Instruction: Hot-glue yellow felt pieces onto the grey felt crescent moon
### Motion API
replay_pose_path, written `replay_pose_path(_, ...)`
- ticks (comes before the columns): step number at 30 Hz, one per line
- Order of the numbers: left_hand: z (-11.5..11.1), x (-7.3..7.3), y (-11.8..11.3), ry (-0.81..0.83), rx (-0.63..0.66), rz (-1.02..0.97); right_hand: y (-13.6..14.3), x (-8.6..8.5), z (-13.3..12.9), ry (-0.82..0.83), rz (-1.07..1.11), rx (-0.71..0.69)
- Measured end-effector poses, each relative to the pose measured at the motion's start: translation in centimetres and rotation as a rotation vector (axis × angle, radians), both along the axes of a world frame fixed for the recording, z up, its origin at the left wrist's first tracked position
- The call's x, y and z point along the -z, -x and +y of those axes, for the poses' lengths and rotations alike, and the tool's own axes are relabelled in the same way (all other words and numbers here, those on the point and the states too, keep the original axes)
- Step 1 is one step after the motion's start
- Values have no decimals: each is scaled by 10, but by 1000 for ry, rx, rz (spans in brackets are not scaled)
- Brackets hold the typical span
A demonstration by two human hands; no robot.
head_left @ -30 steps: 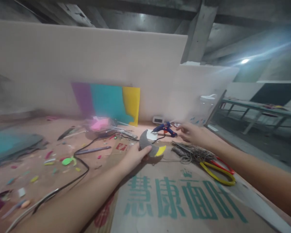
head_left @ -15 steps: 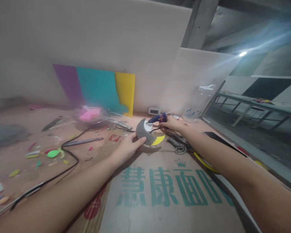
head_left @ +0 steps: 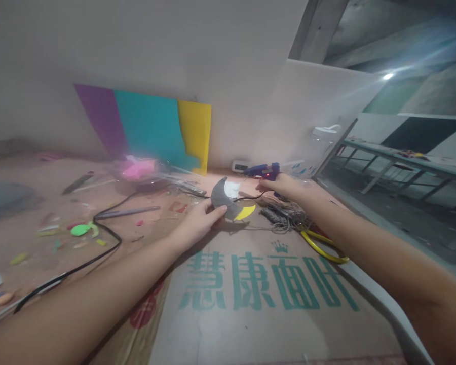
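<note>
My left hand (head_left: 202, 219) pinches the lower left edge of a grey crescent-shaped piece (head_left: 224, 202), thumb on top. A yellow tip (head_left: 246, 212) shows at the crescent's right end, and a white patch (head_left: 232, 189) sits in its inner curve. In my right hand (head_left: 276, 185) is a blue glue gun (head_left: 264, 171) with a small red light, its nozzle pointing left, above and apart from the crescent. A black cord runs near the crescent. Beneath my right forearm lie a tangle of grey string (head_left: 283, 217) and a yellow loop (head_left: 323, 248).
Printed cardboard (head_left: 266, 319) covers the front of the table. Colourful scraps, a green piece (head_left: 80, 230), a pen (head_left: 129, 212) and a black cable (head_left: 108, 233) lie left. Behind are a pink item in clear plastic (head_left: 139, 170), a striped panel (head_left: 148, 126), a small white device (head_left: 240, 166) and a clear jug (head_left: 319, 147).
My right hand has lifted the glue gun up and to the right, so its nozzle has left the white patch. My left hand still holds the crescent. The camera view has shifted slightly.
</note>
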State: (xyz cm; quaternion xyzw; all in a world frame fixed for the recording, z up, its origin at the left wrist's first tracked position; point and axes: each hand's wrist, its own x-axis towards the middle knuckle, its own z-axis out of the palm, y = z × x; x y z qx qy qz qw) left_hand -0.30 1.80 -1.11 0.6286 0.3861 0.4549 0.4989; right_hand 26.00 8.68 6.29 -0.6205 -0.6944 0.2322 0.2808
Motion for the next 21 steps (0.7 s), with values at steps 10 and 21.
replay_pose_path(10, -6, -7, 0, 41, -70, -51, 17, 1, -73, -260, 272, -55)
replay_pose_path(21, -4, -7, 2, 135, -63, -168, 11, 30, -88, 190, 356, -458)
